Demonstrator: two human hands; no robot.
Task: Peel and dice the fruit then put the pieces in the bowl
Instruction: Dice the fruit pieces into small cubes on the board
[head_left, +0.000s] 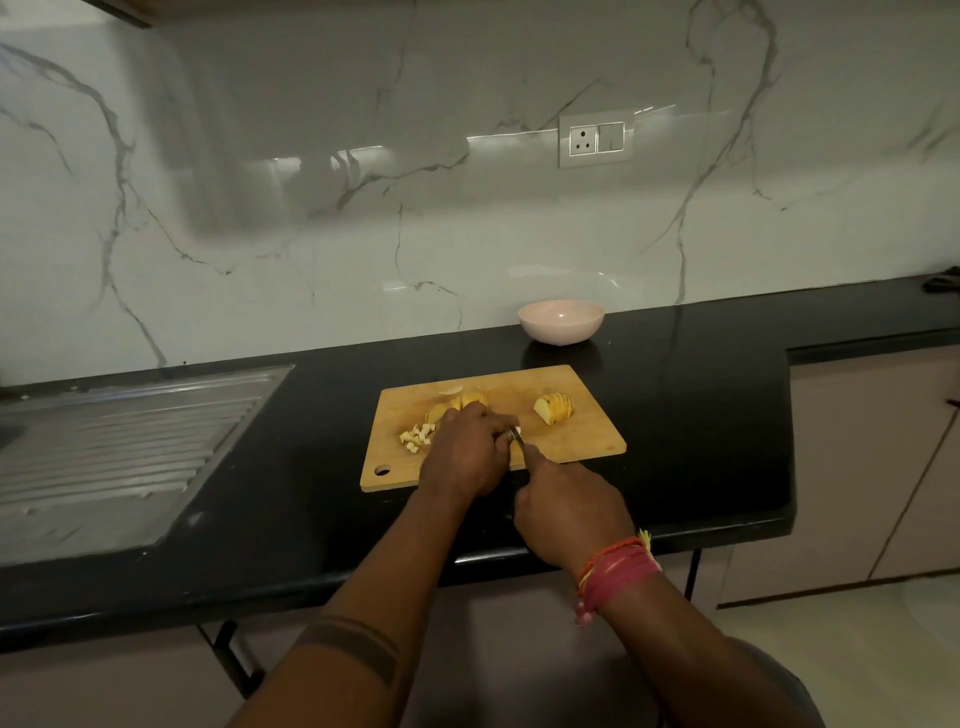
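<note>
A wooden cutting board (576, 441) lies on the black counter. My left hand (465, 452) presses down on fruit slices near the board's middle, mostly hiding them. My right hand (569, 506) grips a knife (518, 438) whose blade meets the fruit beside my left fingers. Small pale diced pieces (417, 437) lie at the board's left. More yellow slices (470, 401) sit behind my left hand. A sliced fruit section (555, 408) stands at the board's right. A pink bowl (561, 322), with nothing visible inside, sits behind the board by the wall.
A steel sink drainboard (114, 452) is set into the counter (701, 415) at the left. A wall socket (596, 139) is mounted on the marble backsplash. The counter ends at the right, with cabinets (872, 467) beyond. A dark object (943, 283) lies at the far right.
</note>
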